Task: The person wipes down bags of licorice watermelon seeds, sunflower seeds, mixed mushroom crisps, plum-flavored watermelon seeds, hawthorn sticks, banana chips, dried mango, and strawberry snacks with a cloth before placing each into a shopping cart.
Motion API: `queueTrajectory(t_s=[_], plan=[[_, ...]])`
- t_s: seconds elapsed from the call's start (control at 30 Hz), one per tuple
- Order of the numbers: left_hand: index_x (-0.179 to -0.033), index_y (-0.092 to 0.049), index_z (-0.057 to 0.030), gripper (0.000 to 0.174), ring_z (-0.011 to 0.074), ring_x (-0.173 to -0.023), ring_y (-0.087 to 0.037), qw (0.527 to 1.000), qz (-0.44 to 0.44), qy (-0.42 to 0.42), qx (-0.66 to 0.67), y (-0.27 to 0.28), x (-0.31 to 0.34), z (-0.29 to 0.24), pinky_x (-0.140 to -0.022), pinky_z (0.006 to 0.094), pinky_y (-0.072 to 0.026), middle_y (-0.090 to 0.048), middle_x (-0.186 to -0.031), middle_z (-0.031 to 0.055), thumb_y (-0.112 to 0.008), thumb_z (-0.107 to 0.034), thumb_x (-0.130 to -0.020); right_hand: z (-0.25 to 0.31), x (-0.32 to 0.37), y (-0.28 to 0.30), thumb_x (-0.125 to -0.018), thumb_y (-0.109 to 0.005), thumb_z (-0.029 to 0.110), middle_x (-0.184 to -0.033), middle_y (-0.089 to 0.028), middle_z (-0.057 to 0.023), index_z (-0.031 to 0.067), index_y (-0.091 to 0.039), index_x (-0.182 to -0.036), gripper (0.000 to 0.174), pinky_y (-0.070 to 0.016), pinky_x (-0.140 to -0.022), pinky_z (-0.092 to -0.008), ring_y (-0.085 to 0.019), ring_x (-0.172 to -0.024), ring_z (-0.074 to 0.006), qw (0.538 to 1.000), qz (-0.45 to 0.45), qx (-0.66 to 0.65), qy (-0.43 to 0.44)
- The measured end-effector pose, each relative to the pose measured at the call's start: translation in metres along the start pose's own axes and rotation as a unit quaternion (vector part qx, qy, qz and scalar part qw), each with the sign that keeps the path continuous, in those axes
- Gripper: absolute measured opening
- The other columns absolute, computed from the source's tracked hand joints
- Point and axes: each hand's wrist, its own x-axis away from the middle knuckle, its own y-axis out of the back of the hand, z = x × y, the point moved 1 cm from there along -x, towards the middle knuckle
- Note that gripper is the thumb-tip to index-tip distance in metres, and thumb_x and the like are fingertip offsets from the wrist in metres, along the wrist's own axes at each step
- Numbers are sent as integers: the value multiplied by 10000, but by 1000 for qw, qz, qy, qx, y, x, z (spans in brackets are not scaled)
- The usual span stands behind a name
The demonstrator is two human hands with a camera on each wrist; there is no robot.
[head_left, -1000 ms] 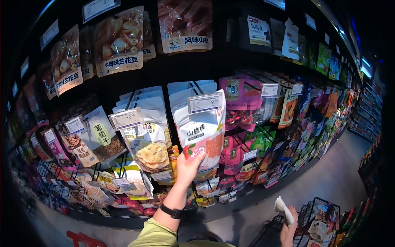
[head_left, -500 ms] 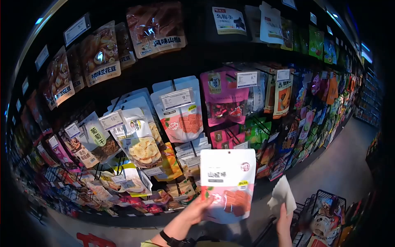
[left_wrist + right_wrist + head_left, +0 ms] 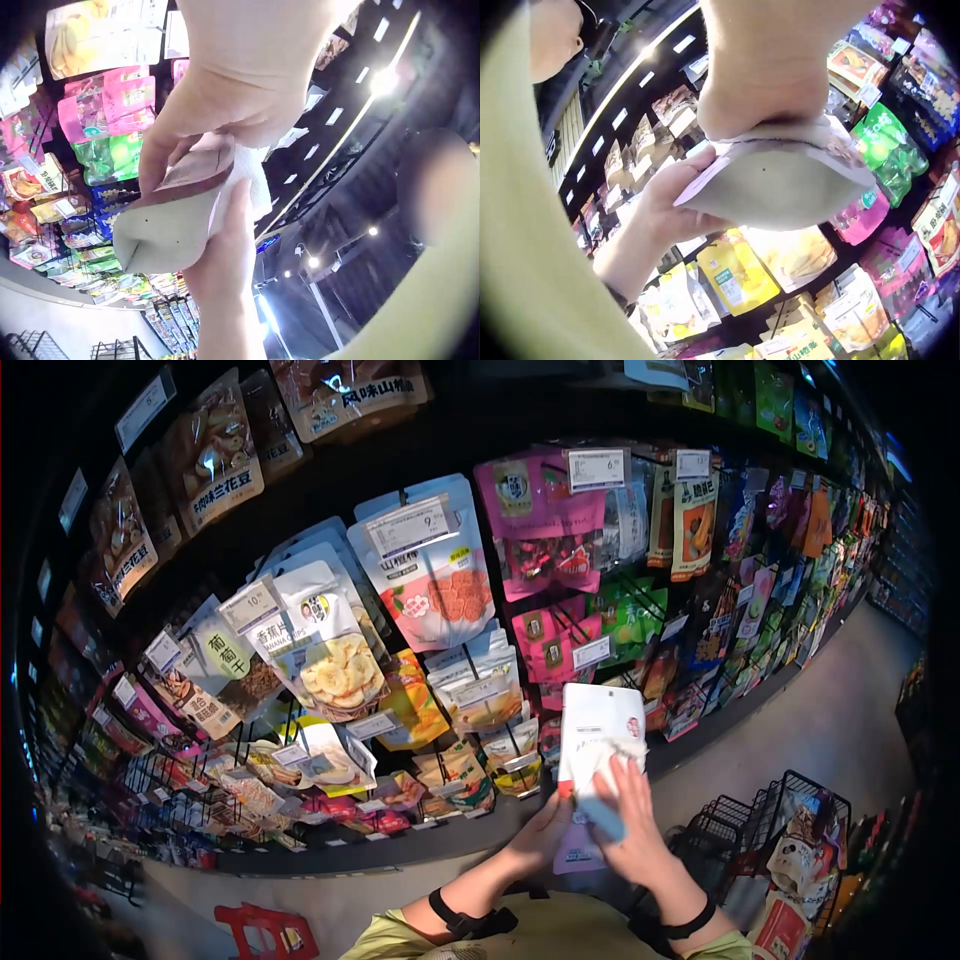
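Note:
A white pouch [image 3: 600, 710] is held upright low in front of the body. My left hand [image 3: 540, 835] grips its lower left edge. The right hand [image 3: 635, 835] lies across its front with fingers fairly straight, pressing a white cloth [image 3: 622, 748] against it. In the left wrist view the pouch's pale base [image 3: 161, 236] faces the camera, between the left hand [image 3: 232, 90] above and the right hand [image 3: 225, 277] below; cloth [image 3: 259, 180] shows beside it. The right wrist view shows the base [image 3: 780, 187] under the right hand [image 3: 769, 75], the left hand [image 3: 664, 199] pinching one side.
Racks of hanging snack pouches stand ahead, including banana chips [image 3: 340, 665] and a matching white pouch [image 3: 430, 580] behind a price tag. A black wire cart [image 3: 735, 820] holding packages is at the lower right. Something red [image 3: 262, 932] stands at the lower left.
The left hand has brought the pouch from the rack down toward the body and turned it slightly. The right hand has moved in from the right, laying the cloth onto the pouch.

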Motion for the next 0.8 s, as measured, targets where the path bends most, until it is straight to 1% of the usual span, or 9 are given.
queueTrajectory(t_s=[0.1, 0.2, 0.4, 0.47, 0.53, 0.6, 0.67, 0.77, 0.8], plan=[[-1326, -346, -37, 424, 101, -1000, -435, 982, 65, -13, -175, -10, 10, -9, -886, 234, -346, -506, -1129, 59, -328, -294, -989, -9, -13, 16, -851, -492, 225, -1453, -222, -175, 84, -342, -1372, 561, -106, -1079, -505, -136, -1351, -393, 995, -92, -42, -23], [-1254, -403, -23, 365, 103, -948, -454, 974, 128, -88, -165, -10, 5, 6, -848, 253, -373, -535, -1055, 75, -350, -262, -984, -4, -19, 24, -839, -476, 176, -1458, -218, -167, 85, -342, -1372, 556, -110, -1074, -507, -148, -1348, -394, 992, -112, -47, -33], [-1235, -420, -48, 329, 94, -923, -470, 955, 92, -97, -263, -1, 9, -11, -817, 263, -406, -553, -1031, 61, -351, -249, -984, -28, -14, 23, -864, -427, 187, -1439, -269, -148, 97, -361, -1364, 513, -110, -1078, -498, -174, -1347, -370, 989, -131, -12, -69], [-1246, -416, -58, 339, 104, -932, -479, 982, 106, -53, -147, 5, 5, -1, -822, 260, -406, -548, -1049, 46, -338, -263, -988, -30, -11, 20, -867, -415, 187, -1445, -259, -148, 99, -357, -1367, 511, -97, -1082, -500, -165, -1351, -369, 983, -153, -58, -78], [-1270, -405, -62, 353, 106, -959, -486, 980, 92, -62, -167, 6, 1, 4, -834, 255, -414, -539, -1083, 40, -336, -264, -989, -19, -6, 13, -835, -473, 191, -1449, -253, -141, 97, -359, -1366, 551, -91, -1083, -510, -164, -1351, -370, 991, -117, 3, -66], [-1304, -383, -61, 375, 113, -996, -493, 1000, 30, -2, 5, 7, -9, 12, -850, 255, -425, -523, -1151, 55, -362, -254, -983, 3, -4, 7, -705, -631, 205, -1442, -268, -124, 137, -380, -1358, 703, -104, -1076, -541, -189, -1343, -364, 997, -54, -8, -48], [-1331, -352, -49, 394, 172, -1110, -494, 998, 31, -51, -25, 30, -20, 48, -921, 299, -433, -475, -1269, 109, -375, -225, -979, 15, 1, -3, -722, -627, 246, -1390, -351, -145, 153, -500, -1271, 572, -86, -1072, -575, -238, -1319, -373, 992, 30, 115, 49], [-1335, -337, -43, 419, 209, -1147, -486, 996, 40, -73, 42, 25, -9, 15, -945, 344, -429, -464, -1282, 131, -371, -262, -980, 18, 6, -2, -700, -656, 258, -1379, -371, -130, 190, -545, -1228, 544, -91, -1063, -599, -266, -1302, -373, 989, 86, 46, 112], [-1343, -326, -57, 438, 220, -1142, -490, 971, 37, -15, 237, 26, -17, 18, -938, 355, -434, -460, -1285, 130, -369, -295, -978, 17, 8, 0, -700, -656, 258, -1379, -371, -130, 190, -545, -1228, 544, -91, -1063, -599, -266, -1302, -373, 989, 85, 45, 110]])
